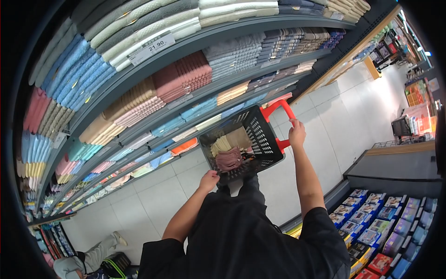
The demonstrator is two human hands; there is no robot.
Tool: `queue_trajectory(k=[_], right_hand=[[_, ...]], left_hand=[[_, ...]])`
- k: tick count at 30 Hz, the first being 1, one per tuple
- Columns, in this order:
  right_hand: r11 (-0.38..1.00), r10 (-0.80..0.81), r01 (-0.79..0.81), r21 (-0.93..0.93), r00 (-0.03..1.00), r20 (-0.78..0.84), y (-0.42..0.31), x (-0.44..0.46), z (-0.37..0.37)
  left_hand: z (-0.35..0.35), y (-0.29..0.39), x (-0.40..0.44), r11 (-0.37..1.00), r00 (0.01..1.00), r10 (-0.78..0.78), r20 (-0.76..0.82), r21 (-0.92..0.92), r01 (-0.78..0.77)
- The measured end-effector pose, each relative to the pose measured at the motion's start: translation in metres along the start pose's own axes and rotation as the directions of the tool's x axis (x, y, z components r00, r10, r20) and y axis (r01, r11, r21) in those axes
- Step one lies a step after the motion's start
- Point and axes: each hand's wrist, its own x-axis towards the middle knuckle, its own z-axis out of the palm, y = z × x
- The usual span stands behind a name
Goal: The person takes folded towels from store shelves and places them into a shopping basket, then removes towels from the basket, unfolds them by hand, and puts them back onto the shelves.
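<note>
A black plastic shopping basket with perforated walls hangs in front of my body, tilted so I see into it. My right hand is closed round its red handle on the right side. At the near left corner, my left hand has its fingers closed on the basket's rim. Inside lie a dusty-pink folded cloth, a pale yellow cloth and a beige cloth. A small dark item with orange on it is beside them, too small to name.
Shelves of folded towels curve along the left and top, with a price tag reading 21.90. Boxed goods fill a display at lower right. Tiled floor runs between. Another person is low at bottom left.
</note>
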Motion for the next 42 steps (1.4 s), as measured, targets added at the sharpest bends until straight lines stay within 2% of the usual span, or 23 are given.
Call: queue_trajectory(k=[1,2,4,7,11,13,16,20,23,26,32,42], right_hand=[[1.0,-0.004,0.004,-0.008,1.0,-0.001,0.001,0.0,0.0],[1.0,-0.009,0.009,-0.016,1.0,-0.001,0.002,-0.001,0.0],[0.999,-0.022,0.023,-0.026,1.0,0.004,0.001,0.0,0.002],[0.998,-0.03,0.03,-0.047,0.999,0.014,0.0,0.001,0.001],[0.999,-0.024,0.025,-0.044,1.0,0.019,0.006,0.0,0.003],[0.999,-0.037,0.037,-0.027,0.999,0.014,0.005,0.0,0.002],[0.999,-0.05,0.05,-0.014,0.999,0.018,0.004,0.0,0.001],[0.998,-0.06,0.06,-0.02,0.998,0.013,0.008,0.001,0.003],[0.998,-0.063,0.063,-0.015,0.998,0.01,0.006,0.0,0.003],[0.998,-0.063,0.063,-0.026,0.998,0.023,0.006,0.0,0.002],[0.99,-0.121,0.122,-0.068,0.993,0.012,0.009,-0.003,0.006],[0.981,-0.145,0.148,-0.122,0.989,0.028,0.007,-0.004,0.008]], left_hand=[[-0.001,0.019,-0.003,0.967,0.989,0.143,0.034,0.208,-0.147],[-0.003,0.037,-0.007,0.923,0.969,0.23,0.095,0.295,-0.248],[-0.025,0.132,-0.041,0.785,0.898,0.374,0.231,0.438,-0.439],[-0.034,0.198,-0.046,0.624,0.789,0.564,0.243,0.5,-0.6],[-0.036,0.237,-0.036,0.615,0.771,0.588,0.245,0.484,-0.623],[-0.034,0.238,-0.028,0.607,0.765,0.601,0.234,0.489,-0.626],[-0.028,0.229,-0.027,0.655,0.819,0.502,0.278,0.496,-0.57],[-0.022,0.202,-0.024,0.626,0.839,0.427,0.336,0.559,-0.543],[-0.025,0.182,-0.027,0.651,0.845,0.421,0.33,0.539,-0.535],[-0.03,0.163,-0.031,0.742,0.897,0.323,0.303,0.508,-0.438],[-0.038,0.107,-0.034,0.856,0.95,0.24,0.202,0.418,-0.305],[-0.034,0.027,-0.023,0.935,0.977,0.17,0.127,0.293,-0.201]])
